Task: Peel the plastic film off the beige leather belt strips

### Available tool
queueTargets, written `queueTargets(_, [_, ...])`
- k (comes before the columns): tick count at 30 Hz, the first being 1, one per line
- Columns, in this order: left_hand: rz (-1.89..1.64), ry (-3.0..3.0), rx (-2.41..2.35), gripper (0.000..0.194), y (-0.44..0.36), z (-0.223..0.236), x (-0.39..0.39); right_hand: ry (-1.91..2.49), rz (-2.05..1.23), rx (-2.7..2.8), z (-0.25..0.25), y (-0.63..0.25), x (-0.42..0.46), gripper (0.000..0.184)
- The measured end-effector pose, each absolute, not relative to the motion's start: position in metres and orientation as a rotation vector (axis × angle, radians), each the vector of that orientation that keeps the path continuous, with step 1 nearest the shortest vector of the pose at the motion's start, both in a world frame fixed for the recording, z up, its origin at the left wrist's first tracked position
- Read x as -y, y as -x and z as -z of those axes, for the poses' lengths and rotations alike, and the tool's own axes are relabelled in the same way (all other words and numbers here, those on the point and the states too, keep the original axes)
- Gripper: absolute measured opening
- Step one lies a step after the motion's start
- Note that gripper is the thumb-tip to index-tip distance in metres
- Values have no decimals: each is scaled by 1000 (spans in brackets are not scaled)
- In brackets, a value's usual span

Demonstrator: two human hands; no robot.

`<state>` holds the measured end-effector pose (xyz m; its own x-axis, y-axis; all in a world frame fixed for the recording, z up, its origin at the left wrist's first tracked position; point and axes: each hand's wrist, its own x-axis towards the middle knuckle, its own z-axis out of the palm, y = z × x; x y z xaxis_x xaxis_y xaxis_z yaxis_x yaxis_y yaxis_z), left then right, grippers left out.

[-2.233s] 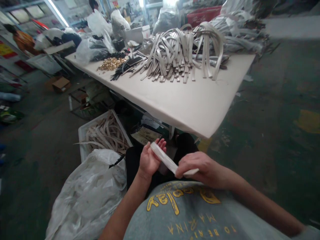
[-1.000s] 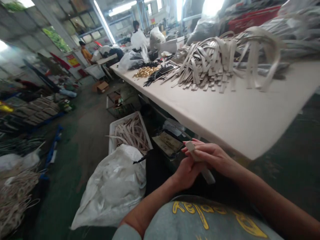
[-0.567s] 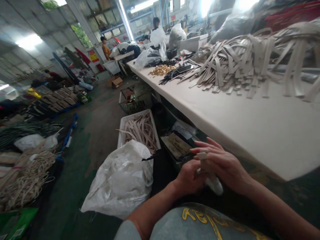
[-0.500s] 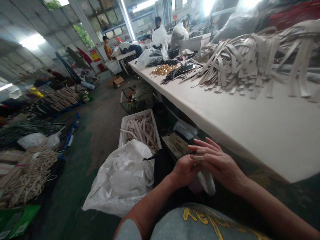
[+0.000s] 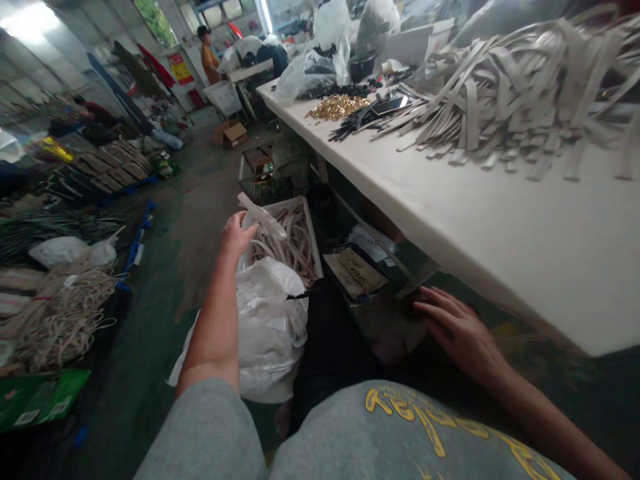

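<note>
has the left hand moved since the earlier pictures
Yes. Against the white bin, the left hand has moved leftward and away from the body: earlier it was to the bin's right, now it is at the bin's left edge.

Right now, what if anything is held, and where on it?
Left hand: pale strip beside thumb and fingers, over the white bin; gripped or loose, can't tell. Right hand: nothing visible held.

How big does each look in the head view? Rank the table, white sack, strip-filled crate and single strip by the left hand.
1. Table
2. White sack, partly hidden
3. Strip-filled crate
4. Single strip by the left hand
</note>
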<state>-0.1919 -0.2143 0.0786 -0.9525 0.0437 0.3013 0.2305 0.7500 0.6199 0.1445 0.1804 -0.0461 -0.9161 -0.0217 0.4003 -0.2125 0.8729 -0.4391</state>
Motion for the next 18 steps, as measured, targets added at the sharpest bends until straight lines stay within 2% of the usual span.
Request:
queueTargets(4, [692, 161, 3125, 21, 161, -44, 262, -147, -748, 2731, 70, -159, -186, 31])
queueTargets(8, [568, 119, 3433, 32, 97, -10, 297, -160, -754, 2753, 85, -169, -190, 33])
queueTargets(10, [727, 79, 3453, 32, 65, 5, 305, -168, -759, 2759, 90, -171, -190, 33])
queueTargets(12, [1054, 24, 3370, 30, 36, 20, 305, -166, -773, 2766, 92, -170, -187, 33])
queueTargets(15, [1439, -34, 3111, 48, 6, 41, 290, -182, -786, 2783, 91, -167, -179, 32])
queueTargets(16, [1473, -27, 3064, 48, 0, 47, 284, -199, -786, 2787, 90, -165, -177, 32])
queueTargets(18, [1377, 8, 3069, 31, -5, 54, 274, -236, -788, 2794, 88, -162, -172, 32])
